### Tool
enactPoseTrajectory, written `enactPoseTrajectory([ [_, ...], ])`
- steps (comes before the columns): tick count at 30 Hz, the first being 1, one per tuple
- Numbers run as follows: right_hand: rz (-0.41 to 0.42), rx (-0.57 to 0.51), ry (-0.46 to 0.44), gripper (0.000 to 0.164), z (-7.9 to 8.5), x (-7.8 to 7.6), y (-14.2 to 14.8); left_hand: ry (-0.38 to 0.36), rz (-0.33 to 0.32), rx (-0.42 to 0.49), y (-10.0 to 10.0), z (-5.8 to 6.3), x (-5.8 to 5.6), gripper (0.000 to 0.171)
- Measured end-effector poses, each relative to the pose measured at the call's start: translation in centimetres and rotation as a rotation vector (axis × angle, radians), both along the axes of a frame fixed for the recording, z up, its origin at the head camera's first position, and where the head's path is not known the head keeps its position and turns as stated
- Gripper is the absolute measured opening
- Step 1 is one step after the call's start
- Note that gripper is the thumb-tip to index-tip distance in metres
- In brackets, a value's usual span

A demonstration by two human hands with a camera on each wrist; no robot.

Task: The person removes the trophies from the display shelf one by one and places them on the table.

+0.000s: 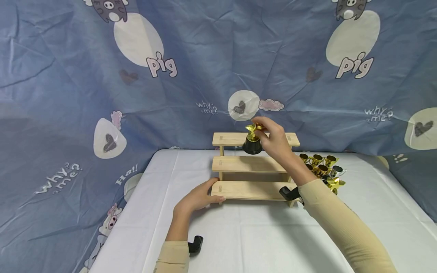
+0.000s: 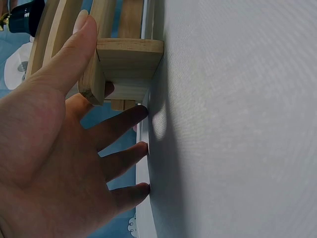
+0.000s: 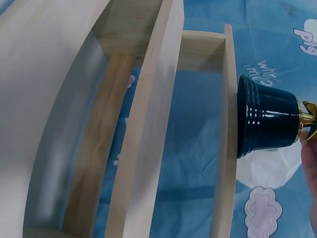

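A small trophy (image 1: pixel 252 146) with a gold star on a black base is pinched by my right hand (image 1: pixel 275 141). It is upright and overlaps the front edge of the top tier of a wooden three-tier display rack (image 1: pixel 249 190). In the right wrist view the black base (image 3: pixel 270 118) appears right at that tier. My left hand (image 1: pixel 195 198) grips the left end of the lowest tier. In the left wrist view, its thumb (image 2: pixel 74 54) lies over the board, the index finger reaches beneath it, and the other fingers are spread close to the tabletop.
Several small trophies (image 1: pixel 321 170), mostly gold cups, stand close together right of the rack. A gold star trophy (image 1: pixel 334 183) is at their front. White cloth (image 1: pixel 239 235) covers the table, and a blue patterned curtain (image 1: pixel 191 68) hangs behind it.
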State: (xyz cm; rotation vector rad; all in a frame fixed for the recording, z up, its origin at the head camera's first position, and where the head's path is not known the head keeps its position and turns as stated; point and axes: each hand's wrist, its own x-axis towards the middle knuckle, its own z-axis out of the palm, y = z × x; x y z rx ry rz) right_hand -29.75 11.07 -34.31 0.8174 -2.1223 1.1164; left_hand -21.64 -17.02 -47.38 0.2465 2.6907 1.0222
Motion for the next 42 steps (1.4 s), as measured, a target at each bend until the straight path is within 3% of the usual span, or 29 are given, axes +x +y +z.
enactPoseTrajectory([
  [12,0.024,0.027,0.011,0.036,0.1,1.6,0.1,0.001,-0.002,0.012,-0.1,0.1,0.1,0.087],
  [36,-0.048,0.036,0.03,0.034,-0.5,2.5,2.3,-0.032,0.003,0.011,0.1,-0.1,0.3,0.093],
  [42,-0.046,0.033,0.044,0.034,-0.5,2.7,3.0,-0.006,0.0,0.02,-0.2,-0.2,-0.1,0.089],
])
